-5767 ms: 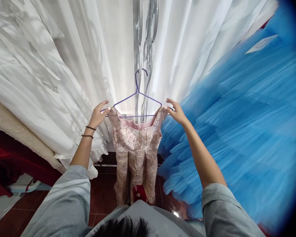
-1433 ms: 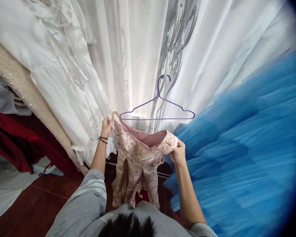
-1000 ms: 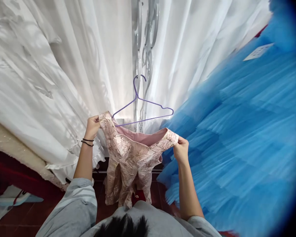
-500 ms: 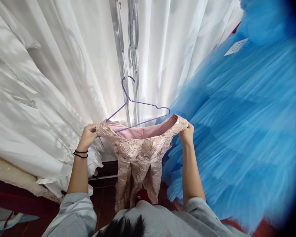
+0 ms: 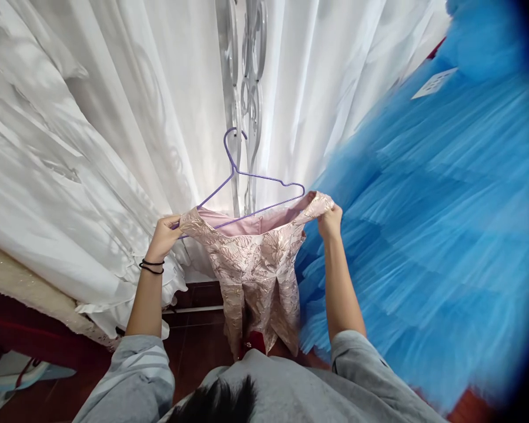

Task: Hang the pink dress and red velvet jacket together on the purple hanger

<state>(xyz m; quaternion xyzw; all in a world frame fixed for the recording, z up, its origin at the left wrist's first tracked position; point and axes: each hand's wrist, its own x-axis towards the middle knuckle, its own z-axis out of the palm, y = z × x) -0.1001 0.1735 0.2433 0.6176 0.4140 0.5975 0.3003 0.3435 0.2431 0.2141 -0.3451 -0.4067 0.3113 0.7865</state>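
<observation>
A pink dress [image 5: 255, 252] with a gold leaf pattern hangs stretched between my hands in the head view. My left hand [image 5: 164, 235] is closed on its left shoulder, together with the left end of a purple hanger [image 5: 264, 176]. That end of the hanger sits inside the left shoulder; its right end stands free above the neckline, close to the right shoulder. My right hand [image 5: 330, 222] grips the right shoulder of the dress. The hanger's hook points up, in front of a grey scrolled metal stand.
White drapes [image 5: 176, 88] fill the back and left. The scrolled metal stand [image 5: 244, 100] rises in the middle. On the right, a large blue tulle gown [image 5: 427, 223] bears a white tag [image 5: 435, 83]. A dark red surface [image 5: 35, 323] is at lower left.
The dress has risen slightly in view, and its right shoulder has come closer to the hanger's free right end. My left hand has shifted a little to the right and up.
</observation>
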